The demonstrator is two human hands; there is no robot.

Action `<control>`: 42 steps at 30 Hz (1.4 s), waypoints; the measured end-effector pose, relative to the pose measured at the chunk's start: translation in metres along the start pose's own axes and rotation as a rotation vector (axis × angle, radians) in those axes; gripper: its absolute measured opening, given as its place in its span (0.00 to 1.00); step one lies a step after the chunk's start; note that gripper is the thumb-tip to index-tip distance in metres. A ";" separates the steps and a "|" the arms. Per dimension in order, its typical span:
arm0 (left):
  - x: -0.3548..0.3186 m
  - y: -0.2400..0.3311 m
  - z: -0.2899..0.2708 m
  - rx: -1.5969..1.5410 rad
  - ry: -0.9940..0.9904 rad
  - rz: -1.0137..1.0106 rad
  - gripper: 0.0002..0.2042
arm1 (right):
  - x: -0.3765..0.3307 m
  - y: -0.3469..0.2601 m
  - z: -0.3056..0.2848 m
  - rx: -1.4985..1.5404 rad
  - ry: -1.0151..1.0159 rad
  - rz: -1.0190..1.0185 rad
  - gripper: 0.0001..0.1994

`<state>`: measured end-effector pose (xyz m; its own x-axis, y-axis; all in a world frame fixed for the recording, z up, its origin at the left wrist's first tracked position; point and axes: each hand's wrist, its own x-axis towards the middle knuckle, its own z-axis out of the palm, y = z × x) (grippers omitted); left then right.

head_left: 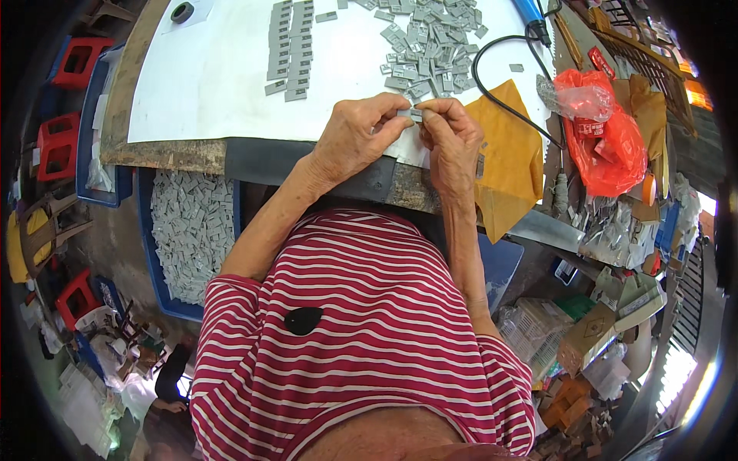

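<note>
Both hands meet at the near edge of the tabletop [177, 154], fingers pinched together on one small grey piece [415, 115] held between them; left hand [355, 137] curled, thumb and forefinger closed on the piece's left end, right hand [452, 137] closed on its right end, fingertips of the two hands nearly touching. The piece sits just above the white sheet [223, 77] that covers the tabletop, at its front edge. Just beyond the hands, a loose heap of grey pieces [430, 46] lies on the sheet; further left, more of them are laid in neat stacked rows [288, 50]. Right of the right hand, a yellow-brown envelope [511, 154] hangs over the tabletop edge, a black cable [492, 96] looping across it up to a blue-handled tool [530, 11] at the far edge. Further right, a red plastic bag [615, 146] with a clear bag [576, 100] on top, amid mixed clutter. A small dark ring [182, 11] sits at the sheet's far left corner. Below the tabletop on the left, a blue bin [154, 269] full of the same grey pieces. Red stools [77, 58] stand far left on the floor. The person's red and white striped shirt [369, 330] fills the lower middle.
</note>
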<state>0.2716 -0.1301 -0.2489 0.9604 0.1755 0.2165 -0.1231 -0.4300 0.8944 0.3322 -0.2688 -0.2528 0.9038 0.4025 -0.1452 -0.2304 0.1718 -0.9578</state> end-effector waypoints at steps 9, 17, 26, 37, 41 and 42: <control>0.005 -0.002 -0.004 0.035 -0.006 0.039 0.12 | 0.001 -0.009 0.000 -0.050 -0.038 -0.003 0.05; 0.004 -0.002 -0.004 0.046 -0.018 0.072 0.12 | 0.002 -0.006 0.001 -0.194 0.001 0.007 0.05; 0.008 -0.004 -0.004 -0.522 -0.148 -0.373 0.10 | 0.004 -0.002 -0.003 -0.284 -0.019 -0.012 0.05; 0.010 -0.001 -0.004 -0.577 -0.098 -0.395 0.07 | 0.001 -0.005 0.003 -0.316 0.007 -0.055 0.04; 0.012 -0.001 -0.005 -0.554 -0.134 -0.436 0.07 | -0.003 -0.006 0.005 -0.464 0.003 -0.168 0.03; 0.012 -0.001 -0.005 -0.533 -0.152 -0.458 0.07 | -0.004 -0.006 0.006 -0.495 0.008 -0.201 0.03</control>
<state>0.2819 -0.1232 -0.2454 0.9643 0.0923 -0.2482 0.2323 0.1551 0.9602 0.3280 -0.2661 -0.2448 0.9159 0.3980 0.0528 0.1433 -0.2013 -0.9690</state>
